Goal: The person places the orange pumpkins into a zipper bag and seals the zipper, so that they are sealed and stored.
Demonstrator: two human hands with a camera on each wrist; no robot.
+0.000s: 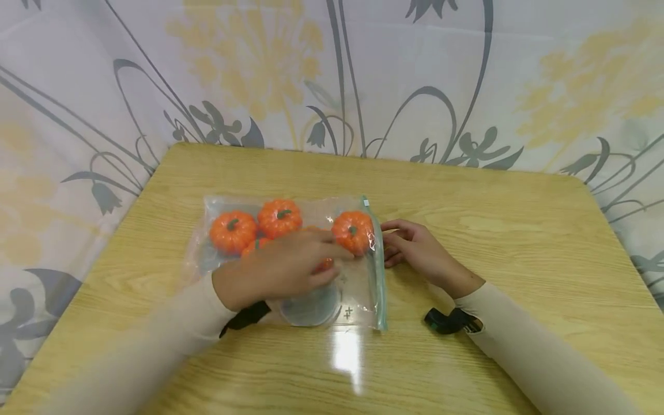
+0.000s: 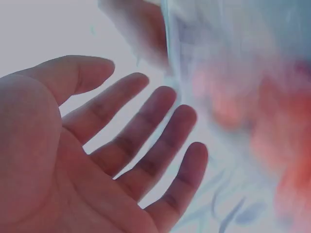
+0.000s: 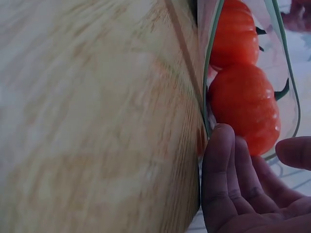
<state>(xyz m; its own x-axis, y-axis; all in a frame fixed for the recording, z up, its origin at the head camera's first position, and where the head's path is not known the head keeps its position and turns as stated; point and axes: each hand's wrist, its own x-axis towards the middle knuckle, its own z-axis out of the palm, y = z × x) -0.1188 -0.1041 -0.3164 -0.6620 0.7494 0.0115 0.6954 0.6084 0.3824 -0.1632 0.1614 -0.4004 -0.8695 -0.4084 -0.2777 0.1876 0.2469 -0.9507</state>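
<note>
A clear zip bag [image 1: 358,300] with a green zip edge [image 1: 381,288] lies on the table. Several small orange toy pumpkins with green stems are inside, one pumpkin [image 1: 353,230] close to the zip edge. My left hand [image 1: 290,262], slightly blurred, is over the bag and hides part of its contents. In the left wrist view its fingers [image 2: 136,126] are spread and hold nothing. At the zip edge is my right hand [image 1: 415,251]. The right wrist view shows the bag's mouth parted, with the right fingers [image 3: 221,165] at its lip beside a pumpkin [image 3: 245,107], thumb apart.
The wooden table [image 1: 493,213] extends on all sides of the bag. A patterned curtain or cloth [image 1: 389,75] hangs behind it. A pale round shape [image 1: 311,305] shows on the bag's near part. A black wrist strap [image 1: 448,320] is on the right sleeve.
</note>
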